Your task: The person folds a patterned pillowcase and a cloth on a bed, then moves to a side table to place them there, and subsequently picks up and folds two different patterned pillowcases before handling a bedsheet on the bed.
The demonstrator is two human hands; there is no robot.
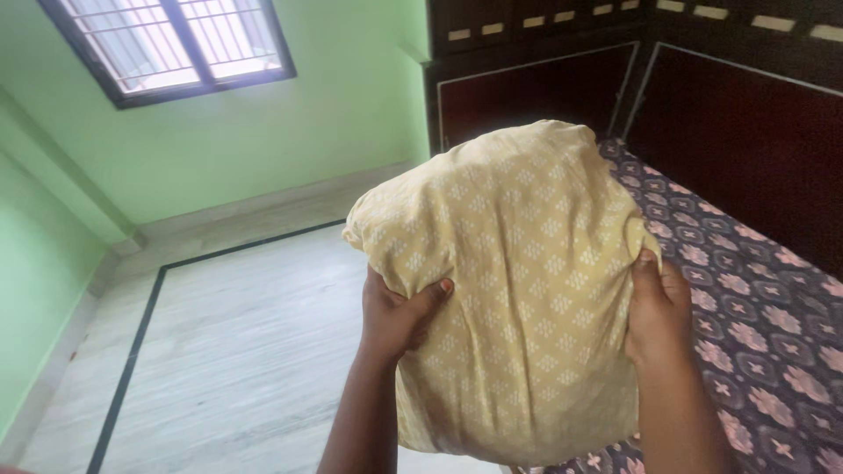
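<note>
Yellow cotton with a small pale diamond print covers the pillow [518, 290], which sits upright in the middle of the frame, held in the air over the edge of the bed [755, 307] at the right. It looks soft and light, plump enough to give under a grip, and its loose cover would likely slide over the filling, so the sides at mid-height are the sound place to take it. The left hand [399, 316] presses into the pillow's left flank, its fingers [435, 294] curled onto the front of the cloth and denting it. The right hand [659, 312] clamps the opposite edge, thumb forward and pinching a fold of the cover, the rest of its fingers hidden behind. Both forearms rise from the lower edge of the frame, roughly parallel, wrists straight. Pale stone floor [237, 360] with a dark border line fills the lower left; a barred window [176, 44] sits upper left in a green wall
</note>
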